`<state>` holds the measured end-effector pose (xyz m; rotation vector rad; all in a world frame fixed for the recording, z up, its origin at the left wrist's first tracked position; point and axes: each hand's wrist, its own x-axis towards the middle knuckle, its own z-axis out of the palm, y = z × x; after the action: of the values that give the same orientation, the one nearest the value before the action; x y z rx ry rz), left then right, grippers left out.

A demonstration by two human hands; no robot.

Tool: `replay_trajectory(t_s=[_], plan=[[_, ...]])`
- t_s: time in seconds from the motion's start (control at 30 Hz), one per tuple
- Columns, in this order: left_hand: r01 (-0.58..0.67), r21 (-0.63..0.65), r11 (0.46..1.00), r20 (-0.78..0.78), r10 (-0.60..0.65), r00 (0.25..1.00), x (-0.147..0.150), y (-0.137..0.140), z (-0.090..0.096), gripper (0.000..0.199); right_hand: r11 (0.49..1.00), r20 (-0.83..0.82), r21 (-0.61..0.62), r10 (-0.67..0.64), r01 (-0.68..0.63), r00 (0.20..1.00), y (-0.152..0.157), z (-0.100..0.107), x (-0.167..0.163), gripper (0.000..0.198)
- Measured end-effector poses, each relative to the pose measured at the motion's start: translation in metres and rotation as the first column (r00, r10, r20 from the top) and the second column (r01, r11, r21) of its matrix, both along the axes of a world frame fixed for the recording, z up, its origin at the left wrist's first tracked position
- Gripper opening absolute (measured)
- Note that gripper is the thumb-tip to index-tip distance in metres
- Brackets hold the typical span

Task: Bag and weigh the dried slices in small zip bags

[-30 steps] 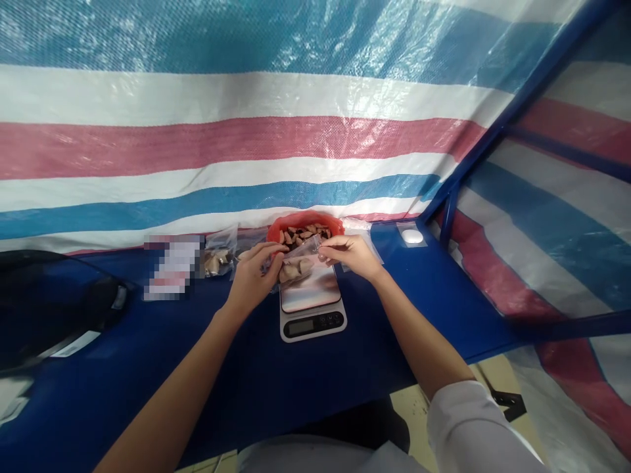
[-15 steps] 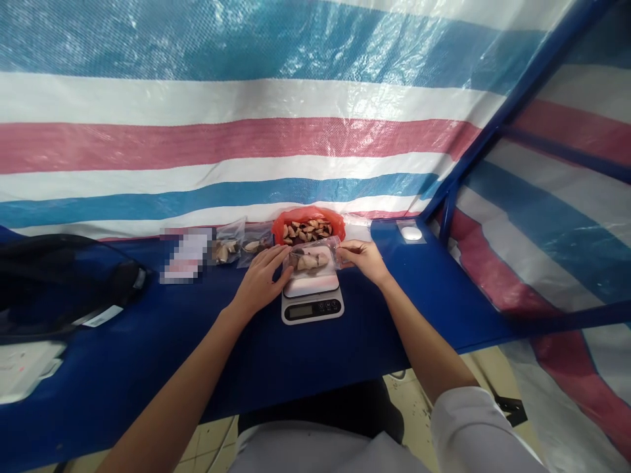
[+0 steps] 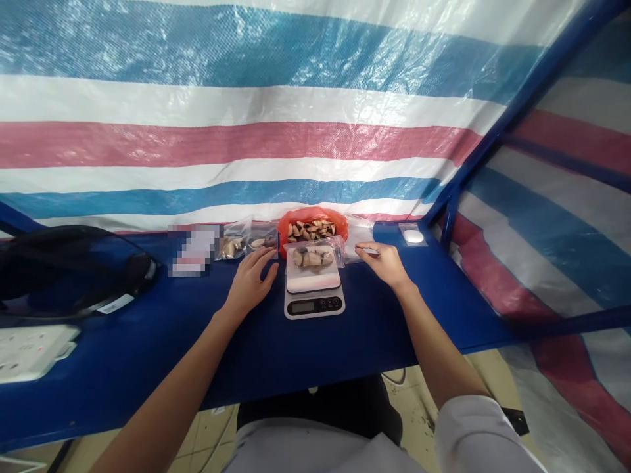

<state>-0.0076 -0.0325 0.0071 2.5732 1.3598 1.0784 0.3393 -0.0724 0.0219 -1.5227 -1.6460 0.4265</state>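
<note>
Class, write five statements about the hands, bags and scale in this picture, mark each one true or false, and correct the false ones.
1. A filled clear bag lies on the scale. True.
2. The left hand is left of the scale and the right hand is right of it. True.
3. The right hand grips the clear bag. False: the right hand is apart from it.
4. The red bag is on the far side of the scale. True.
5. The red bag is closed. False: it is open, showing its contents.

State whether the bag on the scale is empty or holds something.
It holds something: pale pieces show through the clear bag on the scale. Whether it's sealed, cannot tell.
</note>
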Motion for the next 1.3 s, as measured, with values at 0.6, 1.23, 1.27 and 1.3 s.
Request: replay_trajectory(t_s=[0.6,1.23,1.27,1.3], plan=[[-0.098,-0.141,0.985,-0.303,0.051,0.952,-0.013,-0.003,-0.023,0.058,0.985,0.653,-0.155,0.163,-0.081,0.740,-0.018,-0.030,-0.013,0.050],[-0.073,-0.143,0.987,-0.250,0.036,0.968,-0.013,-0.002,-0.023,0.054,0.988,0.636,-0.129,0.150,-0.087,0.757,-0.019,-0.029,-0.012,0.049],[-0.072,-0.142,0.987,-0.248,0.035,0.968,-0.013,-0.001,-0.023,0.054,0.988,0.635,-0.128,0.149,-0.087,0.758,-0.019,-0.029,-0.012,0.049],[-0.072,-0.141,0.987,-0.249,0.035,0.968,-0.013,-0.002,-0.022,0.054,0.988,0.634,-0.128,0.148,-0.085,0.759,-0.019,-0.029,-0.012,0.049]])
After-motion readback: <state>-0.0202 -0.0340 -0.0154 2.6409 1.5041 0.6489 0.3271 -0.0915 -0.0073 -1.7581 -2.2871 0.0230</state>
